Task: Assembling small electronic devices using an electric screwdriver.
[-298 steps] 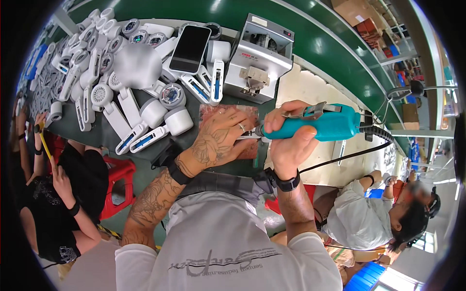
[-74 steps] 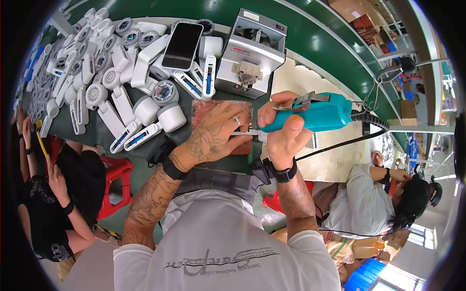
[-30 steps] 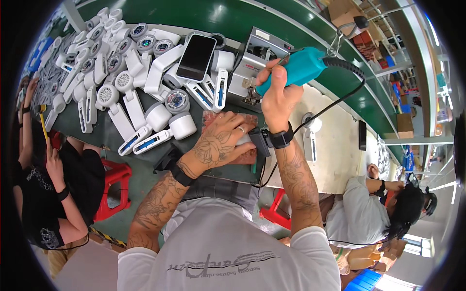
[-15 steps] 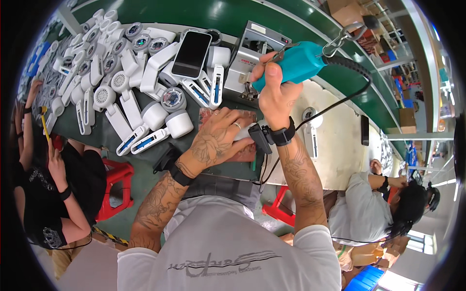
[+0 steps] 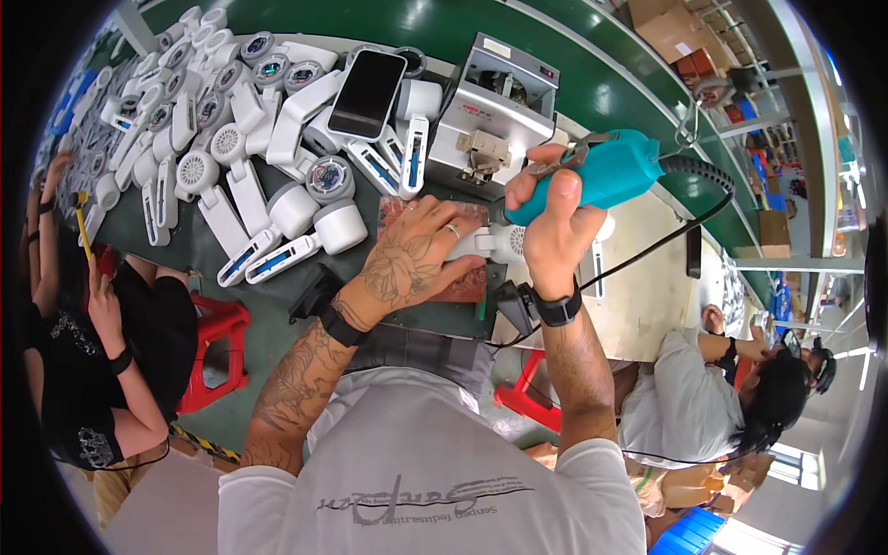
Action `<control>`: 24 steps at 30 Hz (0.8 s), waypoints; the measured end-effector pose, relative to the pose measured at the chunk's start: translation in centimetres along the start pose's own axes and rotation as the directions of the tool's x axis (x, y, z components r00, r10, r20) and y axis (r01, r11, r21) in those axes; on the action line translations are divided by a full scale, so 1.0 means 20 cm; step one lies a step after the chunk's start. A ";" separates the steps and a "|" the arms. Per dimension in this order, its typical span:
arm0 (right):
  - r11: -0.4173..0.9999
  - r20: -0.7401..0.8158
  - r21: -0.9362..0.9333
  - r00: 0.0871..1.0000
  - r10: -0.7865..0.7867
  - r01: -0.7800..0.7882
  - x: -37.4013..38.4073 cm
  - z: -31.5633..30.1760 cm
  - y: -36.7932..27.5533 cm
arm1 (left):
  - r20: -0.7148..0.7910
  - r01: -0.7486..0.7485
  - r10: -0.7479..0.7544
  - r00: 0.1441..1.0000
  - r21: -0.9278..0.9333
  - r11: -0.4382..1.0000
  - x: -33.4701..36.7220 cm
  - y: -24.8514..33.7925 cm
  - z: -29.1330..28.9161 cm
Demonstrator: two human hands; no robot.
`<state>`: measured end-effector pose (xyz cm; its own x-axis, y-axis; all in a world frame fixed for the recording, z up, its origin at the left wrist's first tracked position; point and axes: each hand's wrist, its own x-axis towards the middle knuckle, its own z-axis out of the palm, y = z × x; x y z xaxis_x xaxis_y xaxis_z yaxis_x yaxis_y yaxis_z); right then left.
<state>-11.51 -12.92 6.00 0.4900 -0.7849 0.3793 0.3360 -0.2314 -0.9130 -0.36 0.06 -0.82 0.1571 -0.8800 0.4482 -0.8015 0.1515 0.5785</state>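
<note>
Landmark: the red mat (image 5: 467, 289) in front of the person; white handheld fan (image 5: 474, 243) lies over its right half, the round head reaching past the mat's right edge; left hand (image 5: 412, 254) flattened over the mat, fingers and thumb closed about the fan's handle, hiding most of it.

Fan's long axis runs left to right, roughly level with the mat's far and near edges; its head points right, away from the left hand and toward the right hand (image 5: 560, 217); the left hand is the nearer, being in contact; the right stands off the mat's right edge, beside the head and partly in front of it.

Right hand clenched round a teal power driver (image 5: 597, 174); driver's axis slants, nose low and left toward the fan head, tail and cord (image 5: 708, 176) up and right of the mat; whether its tip touches the fan, cannot tell.

Beyond the mat, slightly right, a silver machine (image 5: 495, 116); beyond it to the left, a heap of white fans (image 5: 197, 173), black-faced phone (image 5: 367, 94) lying atop; right of the mat, a pale sheet (image 5: 647, 296).
</note>
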 end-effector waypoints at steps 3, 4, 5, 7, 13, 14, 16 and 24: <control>0.998 -0.009 -0.055 1.000 0.002 -0.003 -0.02 -0.02 0.02 | 0.033 0.030 -0.029 0.999 -0.037 0.999 0.00 -0.01 -0.01; 0.996 -0.011 -0.093 1.000 0.001 -0.002 -0.02 -0.02 0.03 | 0.040 0.038 -0.036 0.999 -0.042 0.998 0.00 -0.01 -0.01; 0.991 -0.015 -0.133 1.000 0.000 -0.001 -0.03 -0.02 0.03 | 0.047 0.045 -0.043 0.998 -0.047 0.998 0.00 -0.01 -0.01; 0.995 -0.014 -0.100 1.000 0.005 -0.007 -0.03 -0.01 0.04 | 0.036 0.039 -0.037 0.999 -0.053 0.998 0.01 -0.01 0.00; 0.995 0.033 -0.103 0.999 -0.001 0.004 -0.06 -0.01 0.06 | 0.025 0.034 -0.033 0.999 -0.034 0.999 0.01 0.00 0.00; 0.995 0.032 -0.105 0.999 0.002 0.002 -0.06 -0.01 0.07 | 0.022 0.030 -0.029 0.999 -0.020 0.999 0.01 0.00 0.00; 0.995 0.059 -0.105 0.998 0.013 -0.006 -0.08 -0.01 0.10 | 0.016 0.028 -0.028 0.999 0.008 1.000 0.00 0.00 0.00; 0.993 0.044 -0.118 0.999 0.020 -0.015 -0.07 0.00 0.09 | -0.016 0.014 -0.013 1.000 0.032 0.999 -0.01 0.00 0.00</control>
<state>-11.59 -12.26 3.74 0.5318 -0.7632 0.3670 0.2311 -0.2862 -0.9299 -0.41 0.21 -0.85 0.1767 -0.8747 0.4513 -0.8174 0.1249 0.5623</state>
